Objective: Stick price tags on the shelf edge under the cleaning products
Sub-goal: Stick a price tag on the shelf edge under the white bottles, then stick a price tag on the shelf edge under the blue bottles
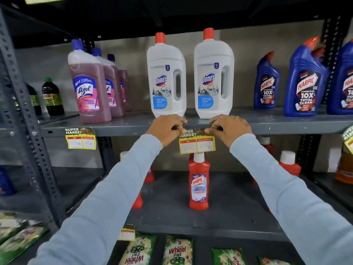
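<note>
Head view: both hands press a price tag (pixel 197 142) against the front edge of the grey shelf (pixel 122 129), below the gap between two white Domex bottles (pixel 166 77). The left hand (pixel 166 129) pinches the tag's upper left corner, fingers curled shut on it; the right hand (pixel 230 129) does the same at the upper right corner, a ring on one finger. The tag's lower half hangs free below the shelf lip, in front of a red Harpic bottle (pixel 199 180) on the shelf beneath.

A second tag (pixel 80 138) is already stuck to the same edge at the left, under the pink Lizol bottles (pixel 88 87). Between the two tags the edge is bare, and it is bare again from the right hand out to the blue Harpic bottles (pixel 303 79).

The fingertips cover the top of the held tag, so part of its "SUPER MARKET" header is hidden. The handwritten prices are too faint to read surely. At the right border another tag (pixel 348 138) is cut off and blurred. Green Wheel packs (pixel 178 251) are cropped by the bottom border.
</note>
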### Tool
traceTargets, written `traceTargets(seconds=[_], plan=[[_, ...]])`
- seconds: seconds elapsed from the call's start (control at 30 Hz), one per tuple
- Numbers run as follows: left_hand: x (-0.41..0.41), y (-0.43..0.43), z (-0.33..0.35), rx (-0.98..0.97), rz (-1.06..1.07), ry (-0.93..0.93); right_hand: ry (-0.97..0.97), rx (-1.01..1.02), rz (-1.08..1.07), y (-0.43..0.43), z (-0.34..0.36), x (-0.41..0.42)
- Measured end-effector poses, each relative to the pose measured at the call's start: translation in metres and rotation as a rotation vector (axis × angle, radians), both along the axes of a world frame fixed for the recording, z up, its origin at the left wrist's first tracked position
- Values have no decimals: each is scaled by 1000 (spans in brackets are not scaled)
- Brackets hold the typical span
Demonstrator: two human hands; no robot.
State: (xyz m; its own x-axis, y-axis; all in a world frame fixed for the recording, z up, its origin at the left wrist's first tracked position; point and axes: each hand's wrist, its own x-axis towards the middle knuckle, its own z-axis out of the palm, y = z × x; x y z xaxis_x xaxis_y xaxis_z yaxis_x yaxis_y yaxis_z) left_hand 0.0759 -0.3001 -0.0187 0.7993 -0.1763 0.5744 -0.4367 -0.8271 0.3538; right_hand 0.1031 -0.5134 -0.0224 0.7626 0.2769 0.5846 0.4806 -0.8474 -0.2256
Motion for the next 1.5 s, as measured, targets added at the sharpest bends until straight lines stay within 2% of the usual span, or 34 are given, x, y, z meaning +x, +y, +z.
traceTargets(seconds=[0.13, 0.43, 0.7, 0.83, 0.93, 1.07, 1.17, 1.27, 1.33, 1.4, 1.43, 1.5], plan=[[4, -2, 3, -62, 3, -18, -22, 10, -78, 6, -3, 1], [10, -4, -1, -79, 44, -70, -47, 29, -97, 12, -1, 3], [11, -14, -11, -200, 52, -97, -18, 141, -156, 8, -1, 6], [15, -32, -15, -128, 187, -201, -41, 143, -141, 7, -5, 4], [18, -46, -16, -208, 282, -256, -56, 153, -126, 5, -8, 3], [19, -58, -5, -308, 391, -194, -52, 140, -76, 1, -8, 1], [15, -57, 2, -324, 375, -95, 26, 113, 65, -12, -5, -5], [3, -58, -1, -309, 312, -70, 99, 274, 252, -50, -3, -18], [-6, -71, -9, -173, 425, -231, -34, 242, 220, -94, -3, -23], [-15, -99, -17, -102, 505, -472, -214, 73, 41, -147, 2, -23], [-18, -119, -20, -127, 467, -562, -269, 4, -44, -175, 6, -21], [-16, -165, -23, -176, 329, -608, -285, -100, -189, -227, 17, -10]])
